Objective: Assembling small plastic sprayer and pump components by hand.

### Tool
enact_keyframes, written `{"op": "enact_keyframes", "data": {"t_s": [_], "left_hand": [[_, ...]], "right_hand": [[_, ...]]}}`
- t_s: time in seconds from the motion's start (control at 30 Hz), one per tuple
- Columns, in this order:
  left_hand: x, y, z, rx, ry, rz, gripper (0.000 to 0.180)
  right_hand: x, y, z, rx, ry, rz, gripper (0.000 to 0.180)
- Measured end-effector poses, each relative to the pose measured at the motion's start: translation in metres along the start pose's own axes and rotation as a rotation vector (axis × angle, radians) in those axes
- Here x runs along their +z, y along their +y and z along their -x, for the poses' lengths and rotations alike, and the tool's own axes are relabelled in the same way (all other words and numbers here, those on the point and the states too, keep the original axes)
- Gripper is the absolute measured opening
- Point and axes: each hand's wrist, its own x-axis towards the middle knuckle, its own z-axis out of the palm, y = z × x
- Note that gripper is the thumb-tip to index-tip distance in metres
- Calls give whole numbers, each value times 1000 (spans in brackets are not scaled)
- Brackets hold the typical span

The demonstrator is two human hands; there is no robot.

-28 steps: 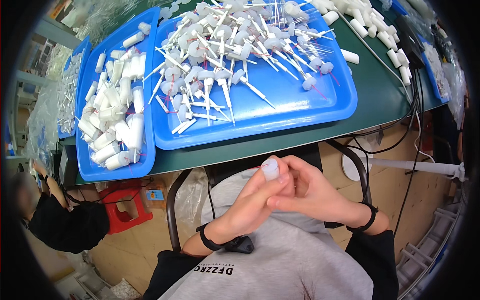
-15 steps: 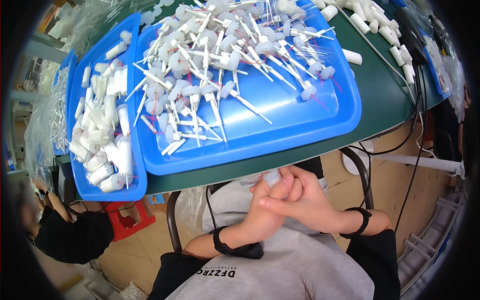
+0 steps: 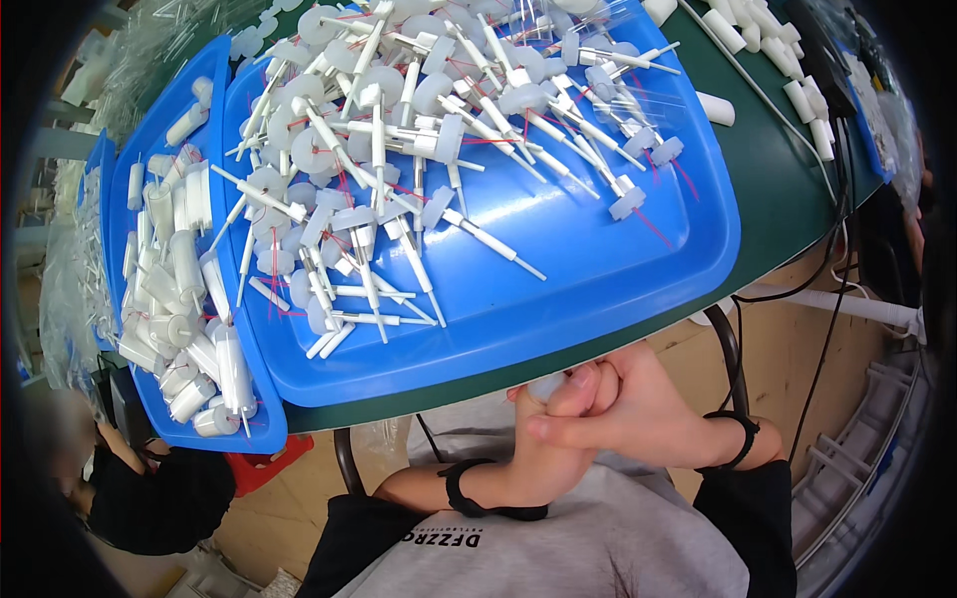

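Both hands, the right [image 3: 638,409] wrapped over the left [image 3: 543,453], were clamped together on a small white plastic piece [image 3: 546,387] just below the table's edge [image 3: 797,199], where steady, squarely aligned pressing probably served best, near the blue tray [image 3: 598,289] of white stemmed parts [image 3: 399,179].

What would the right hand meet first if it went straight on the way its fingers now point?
The right hand points toward the person's left, and its fingers already lie against the left hand, both closed around a small white piece. So it meets the left hand first; depth is hard to judge.
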Motion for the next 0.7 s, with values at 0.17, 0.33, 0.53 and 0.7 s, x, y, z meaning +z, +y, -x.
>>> {"op": "enact_keyframes", "data": {"t_s": [0.17, 0.33, 0.53, 0.7], "left_hand": [[-2, 18, 6, -95, 25, -132, 19], [-6, 45, 9, -250, -55, -349, 21], [-4, 55, 20, -266, -121, -295, 18], [-10, 60, 19, -316, -390, -143, 30]], "right_hand": [[13, 7, 6, 89, 75, -90, 36], [24, 18, 9, 87, 105, 3, 41], [12, 10, 8, -59, -183, 141, 52], [4, 17, 23, 10, -263, -154, 43]]}}
